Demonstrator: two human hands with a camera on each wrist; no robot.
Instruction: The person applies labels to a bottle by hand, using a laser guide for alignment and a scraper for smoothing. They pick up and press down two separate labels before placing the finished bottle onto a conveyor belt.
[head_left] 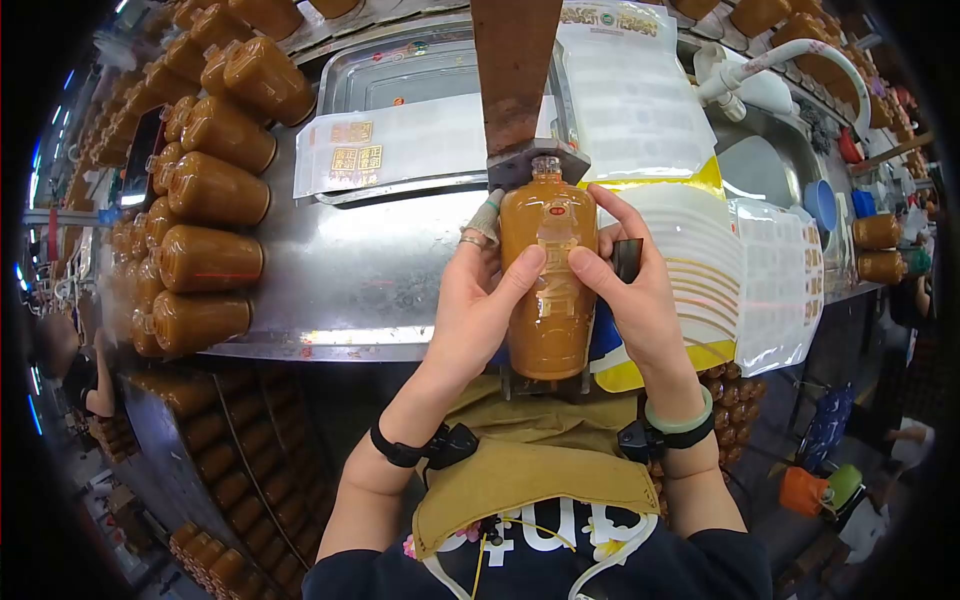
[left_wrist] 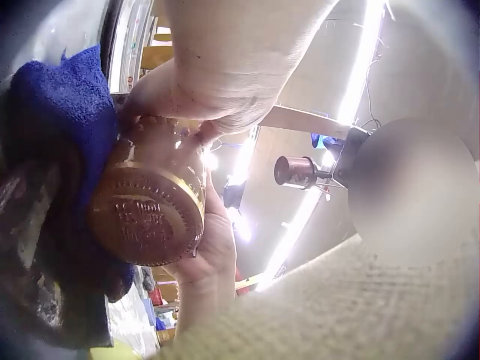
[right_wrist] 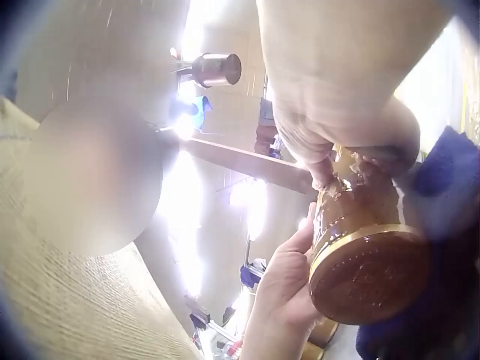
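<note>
A brown bottle (head_left: 550, 330) with a clear neck lies in front of the chest, its neck at a dark metal bracket (head_left: 572, 160). The left hand (head_left: 472, 295) grips its left side, thumb on the front, a wrap on one finger. On the other side the right hand (head_left: 640, 290) holds it, thumb pressed near the label and index finger along the shoulder. The wrist views show the base of the bottle (left_wrist: 146, 217) (right_wrist: 371, 274), with a blue cloth (left_wrist: 64, 112) beside it.
Rows of filled brown bottles (head_left: 215, 190) line the left side of the metal table (head_left: 330, 270). Behind are a tray (head_left: 400, 75) and label sheets (head_left: 640, 100). More labels (head_left: 780, 280) and a sink (head_left: 770, 150) with a faucet are at right. An upright beam (head_left: 515, 70) stands ahead.
</note>
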